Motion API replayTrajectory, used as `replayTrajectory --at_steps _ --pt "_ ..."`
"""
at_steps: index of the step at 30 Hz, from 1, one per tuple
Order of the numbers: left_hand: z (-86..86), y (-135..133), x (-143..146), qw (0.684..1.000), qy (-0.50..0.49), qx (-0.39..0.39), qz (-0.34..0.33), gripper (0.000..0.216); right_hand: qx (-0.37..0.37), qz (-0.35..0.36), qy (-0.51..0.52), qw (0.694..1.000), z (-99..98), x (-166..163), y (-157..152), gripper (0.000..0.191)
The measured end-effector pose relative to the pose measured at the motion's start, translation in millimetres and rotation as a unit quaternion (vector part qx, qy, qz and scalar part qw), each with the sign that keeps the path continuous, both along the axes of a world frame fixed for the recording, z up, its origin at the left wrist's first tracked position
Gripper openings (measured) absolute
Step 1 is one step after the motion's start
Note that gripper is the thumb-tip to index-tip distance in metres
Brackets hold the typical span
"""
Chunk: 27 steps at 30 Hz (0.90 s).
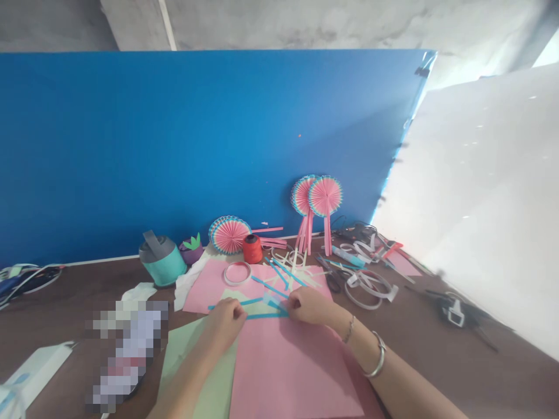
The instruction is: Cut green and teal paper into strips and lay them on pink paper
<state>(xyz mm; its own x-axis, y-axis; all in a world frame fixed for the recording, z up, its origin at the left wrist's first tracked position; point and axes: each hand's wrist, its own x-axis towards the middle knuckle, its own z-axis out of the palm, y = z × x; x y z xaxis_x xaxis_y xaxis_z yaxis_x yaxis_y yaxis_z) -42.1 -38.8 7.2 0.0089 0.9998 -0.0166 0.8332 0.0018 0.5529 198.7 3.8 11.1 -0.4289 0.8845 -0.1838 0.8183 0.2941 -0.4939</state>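
My left hand (227, 321) is closed in a pinch on one end of a thin blue paper strip (261, 315). My right hand (308, 305) is closed on the strip's other end, with bracelets on its wrist. Both rest over a large pink paper sheet (288, 372) that lies on a pale green sheet (209, 378). More blue and white strips (279, 273) lie just beyond the hands on another pink sheet (209, 285).
Against the blue board (174, 151) stand pink paper fans (321, 201), and another fan (229, 234) lies flat. A red thread spool (252, 249), tape roll (237, 273), teal container (162, 259), scissors (332, 278) and a glue gun (454, 311) lie on the brown table (437, 361).
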Motion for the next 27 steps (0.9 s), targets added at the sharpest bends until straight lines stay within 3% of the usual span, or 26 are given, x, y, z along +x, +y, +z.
replayTrajectory --at_steps 5,17,19,22,24,27 --pt "-3.2 0.7 -5.1 1.000 -0.017 -0.006 0.014 0.012 -0.002 -0.005 -0.005 1.000 0.3 -0.7 -0.5 0.011" --pt "-7.8 9.4 -11.7 0.997 -0.064 0.038 0.031 0.018 -0.007 -0.012 0.008 1.000 0.1 -0.4 -1.2 0.010" --pt "-4.7 3.9 -4.8 0.996 -0.061 0.064 -0.001 0.016 -0.010 -0.016 0.011 1.000 -0.9 -0.8 -0.4 0.010" --pt "-1.3 -11.1 12.8 0.984 -0.039 0.113 -0.136 0.023 -0.024 -0.016 0.004 1.000 -1.7 -1.4 0.8 0.010" --pt "-1.4 -22.6 26.8 0.974 -0.018 0.101 -0.200 0.035 -0.022 -0.007 0.007 1.000 -2.0 -1.1 1.3 0.010" --pt "-3.4 -35.1 43.9 0.968 0.060 0.040 -0.238 0.045 0.001 0.005 0.017 1.000 -4.0 0.9 2.3 0.013"
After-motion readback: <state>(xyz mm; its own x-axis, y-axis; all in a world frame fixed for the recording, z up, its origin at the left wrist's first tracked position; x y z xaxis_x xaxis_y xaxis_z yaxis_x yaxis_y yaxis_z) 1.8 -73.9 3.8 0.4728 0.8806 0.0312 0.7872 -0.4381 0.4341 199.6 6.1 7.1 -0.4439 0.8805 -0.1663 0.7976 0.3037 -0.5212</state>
